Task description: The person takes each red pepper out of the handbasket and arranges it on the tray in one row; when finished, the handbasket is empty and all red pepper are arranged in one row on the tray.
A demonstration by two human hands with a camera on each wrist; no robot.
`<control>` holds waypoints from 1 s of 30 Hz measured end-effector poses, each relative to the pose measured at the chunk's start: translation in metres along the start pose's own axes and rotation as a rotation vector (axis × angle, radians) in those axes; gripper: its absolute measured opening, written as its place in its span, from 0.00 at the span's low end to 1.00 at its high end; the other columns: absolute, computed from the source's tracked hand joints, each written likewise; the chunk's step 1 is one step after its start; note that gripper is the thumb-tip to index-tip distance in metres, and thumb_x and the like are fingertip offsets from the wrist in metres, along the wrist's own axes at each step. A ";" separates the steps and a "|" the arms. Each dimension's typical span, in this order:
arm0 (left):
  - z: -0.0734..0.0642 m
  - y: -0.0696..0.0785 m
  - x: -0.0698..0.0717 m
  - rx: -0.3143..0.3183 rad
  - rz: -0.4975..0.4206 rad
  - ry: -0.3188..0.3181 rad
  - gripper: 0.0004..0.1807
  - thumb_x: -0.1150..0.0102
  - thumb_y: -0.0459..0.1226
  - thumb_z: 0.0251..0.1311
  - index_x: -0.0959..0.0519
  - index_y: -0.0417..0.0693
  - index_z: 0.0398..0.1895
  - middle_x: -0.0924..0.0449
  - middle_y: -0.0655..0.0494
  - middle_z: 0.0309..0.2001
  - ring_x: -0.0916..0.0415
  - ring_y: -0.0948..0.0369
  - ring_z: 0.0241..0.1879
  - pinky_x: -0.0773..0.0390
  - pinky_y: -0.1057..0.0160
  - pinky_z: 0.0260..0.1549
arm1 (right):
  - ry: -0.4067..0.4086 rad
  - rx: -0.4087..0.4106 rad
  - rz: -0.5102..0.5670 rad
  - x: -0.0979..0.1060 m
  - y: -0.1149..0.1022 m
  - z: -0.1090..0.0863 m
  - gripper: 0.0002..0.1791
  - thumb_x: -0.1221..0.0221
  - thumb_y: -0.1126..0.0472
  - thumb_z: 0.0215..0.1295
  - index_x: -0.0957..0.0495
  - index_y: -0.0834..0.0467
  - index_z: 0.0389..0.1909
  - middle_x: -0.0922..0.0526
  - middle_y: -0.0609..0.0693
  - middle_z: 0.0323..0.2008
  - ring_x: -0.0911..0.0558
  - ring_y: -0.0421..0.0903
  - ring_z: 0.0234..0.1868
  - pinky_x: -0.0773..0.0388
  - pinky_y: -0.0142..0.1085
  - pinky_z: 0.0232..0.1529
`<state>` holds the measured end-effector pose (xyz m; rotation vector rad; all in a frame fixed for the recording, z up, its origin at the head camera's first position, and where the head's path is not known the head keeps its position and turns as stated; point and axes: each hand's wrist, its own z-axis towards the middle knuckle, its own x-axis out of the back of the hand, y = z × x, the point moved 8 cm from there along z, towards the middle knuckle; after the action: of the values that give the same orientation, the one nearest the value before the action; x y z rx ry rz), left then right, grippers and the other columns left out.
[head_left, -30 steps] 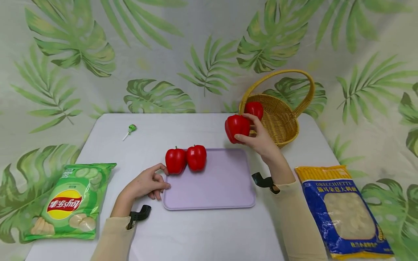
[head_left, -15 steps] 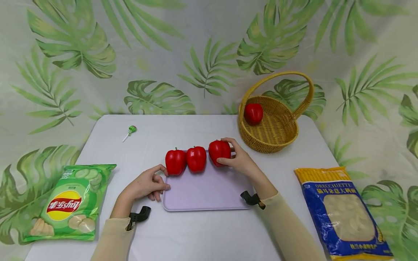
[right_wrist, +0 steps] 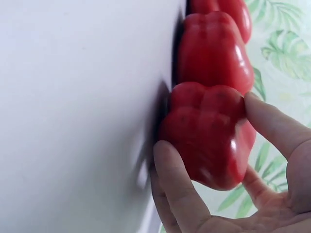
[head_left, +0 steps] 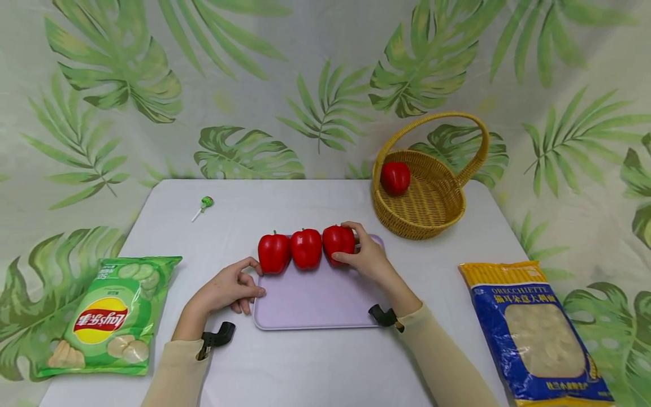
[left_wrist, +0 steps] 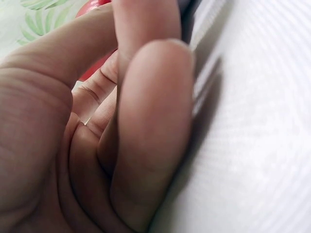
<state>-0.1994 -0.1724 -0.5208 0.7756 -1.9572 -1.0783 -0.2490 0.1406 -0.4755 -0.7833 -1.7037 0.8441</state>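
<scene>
My right hand (head_left: 367, 253) holds a red bell pepper (head_left: 338, 244) at the right end of a row of three on a lilac tray (head_left: 320, 308). In the right wrist view, its thumb and fingers span the held bell pepper (right_wrist: 206, 133), whose lobed end faces the camera. The middle bell pepper (head_left: 306, 249) stands close beside it. Left of that is another bell pepper (head_left: 273, 253). My left hand (head_left: 226, 287) grips the tray's left edge, its index fingertip near the leftmost pepper. Curled fingers (left_wrist: 153, 116) fill the left wrist view and hide most of the tray.
A yellow wicker basket (head_left: 419, 217) at the back right holds one more red bell pepper (head_left: 395, 178). A green chip bag (head_left: 109, 314) lies at left, a blue pasta bag (head_left: 539, 333) at right. A lollipop (head_left: 203, 206) lies at the back left.
My right hand has carried the bell pepper from beside the basket, left and toward me, onto the tray's back right part beside the other two. My left hand has stayed put.
</scene>
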 end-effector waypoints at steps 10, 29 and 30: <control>0.000 0.001 -0.001 0.004 -0.004 -0.001 0.26 0.27 0.38 0.65 0.31 0.45 0.59 0.18 0.53 0.25 0.15 0.55 0.20 0.19 0.64 0.18 | 0.010 0.003 -0.021 0.000 -0.001 -0.002 0.48 0.26 0.50 0.65 0.42 0.39 0.81 0.25 0.64 0.66 0.22 0.60 0.61 0.13 0.44 0.47; 0.000 0.000 0.000 0.003 -0.004 -0.004 0.27 0.26 0.40 0.64 0.31 0.45 0.58 0.18 0.53 0.25 0.15 0.55 0.18 0.19 0.64 0.17 | 0.178 0.124 0.180 0.105 -0.019 -0.014 0.46 0.31 0.52 0.71 0.46 0.42 0.83 0.36 0.64 0.76 0.33 0.66 0.76 0.26 0.59 0.68; 0.001 0.000 0.000 0.003 -0.004 -0.004 0.27 0.26 0.40 0.64 0.31 0.45 0.58 0.18 0.53 0.25 0.15 0.55 0.18 0.19 0.64 0.17 | 0.195 0.130 0.185 0.112 -0.019 -0.012 0.46 0.31 0.52 0.71 0.46 0.41 0.83 0.37 0.63 0.77 0.34 0.66 0.76 0.27 0.60 0.68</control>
<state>-0.1999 -0.1718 -0.5212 0.7799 -1.9621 -1.0799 -0.2673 0.2245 -0.4004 -0.9136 -1.4062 0.9617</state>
